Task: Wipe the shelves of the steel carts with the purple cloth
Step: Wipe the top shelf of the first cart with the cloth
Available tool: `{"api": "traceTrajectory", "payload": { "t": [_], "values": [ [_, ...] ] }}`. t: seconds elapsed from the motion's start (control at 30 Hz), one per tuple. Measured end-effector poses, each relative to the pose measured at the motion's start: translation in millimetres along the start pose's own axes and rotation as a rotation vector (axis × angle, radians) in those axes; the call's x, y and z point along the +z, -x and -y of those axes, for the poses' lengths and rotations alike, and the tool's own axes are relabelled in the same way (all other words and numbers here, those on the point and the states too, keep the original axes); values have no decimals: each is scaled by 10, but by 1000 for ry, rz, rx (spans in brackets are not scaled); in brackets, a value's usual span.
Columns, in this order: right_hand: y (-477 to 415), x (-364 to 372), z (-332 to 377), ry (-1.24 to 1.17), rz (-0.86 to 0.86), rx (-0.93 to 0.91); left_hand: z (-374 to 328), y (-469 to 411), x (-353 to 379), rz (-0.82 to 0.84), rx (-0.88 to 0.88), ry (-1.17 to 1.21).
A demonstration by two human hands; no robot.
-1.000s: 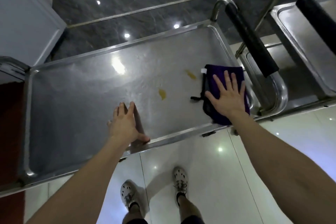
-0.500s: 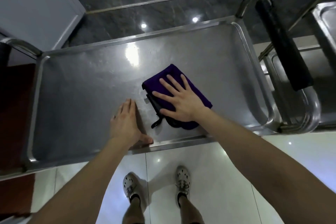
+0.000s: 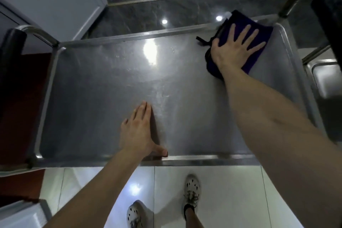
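Right arm reaches out across the top shelf of the steel cart, elbow nearly straight, forearm running from the lower right up toward the far right corner. My right hand lies palm down on the purple cloth, fingers straight and fanned apart, thumb out to the left and pressing the cloth's darker folded edge. No curl or pinch: a flat press. The cloth sits in the far right corner of the shelf, its far end riding up onto the back rim, just beside the curved steel post of the black-padded handle. A thin dark loop trails from its left side. My left hand rests palm down on bare steel near the front edge, left of centre, fingers straight and held together, pointing away from me. The thumb is splayed right and lies along the near rim. The two hands are well apart. A second cart stands at the right edge.
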State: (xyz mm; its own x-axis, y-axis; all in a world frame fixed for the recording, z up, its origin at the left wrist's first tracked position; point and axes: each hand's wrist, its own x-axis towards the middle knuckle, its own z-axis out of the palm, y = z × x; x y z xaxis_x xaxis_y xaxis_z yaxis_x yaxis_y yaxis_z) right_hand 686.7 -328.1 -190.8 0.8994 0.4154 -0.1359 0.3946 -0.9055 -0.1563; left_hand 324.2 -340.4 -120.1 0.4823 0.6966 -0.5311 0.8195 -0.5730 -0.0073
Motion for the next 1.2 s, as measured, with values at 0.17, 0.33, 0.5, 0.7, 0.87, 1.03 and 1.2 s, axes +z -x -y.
{"api": "traceTrajectory", "payload": {
  "t": [0.17,0.33,0.5,0.7,0.87,1.03,1.2],
  "values": [
    [393,216,1035,42,30,-396,24,-44,-7,-12,-4,33],
    [1093,452,1499,110,143,-954,71,-54,-3,-12,5,54],
    [1397,475,769,80,121,-1089,79,-8,-43,-8,10,76],
    [1196,199,-890,54,24,-787,57,43,-55,13,1,62],
    [813,-41,-1411,76,22,-273,21,51,-60,6,16,45],
    [385,-27,-545,10,-4,6,41,0,-38,-20,29,37],
    [411,128,681,41,58,-306,96,-52,-22,-19,20,33]
  ]
}}
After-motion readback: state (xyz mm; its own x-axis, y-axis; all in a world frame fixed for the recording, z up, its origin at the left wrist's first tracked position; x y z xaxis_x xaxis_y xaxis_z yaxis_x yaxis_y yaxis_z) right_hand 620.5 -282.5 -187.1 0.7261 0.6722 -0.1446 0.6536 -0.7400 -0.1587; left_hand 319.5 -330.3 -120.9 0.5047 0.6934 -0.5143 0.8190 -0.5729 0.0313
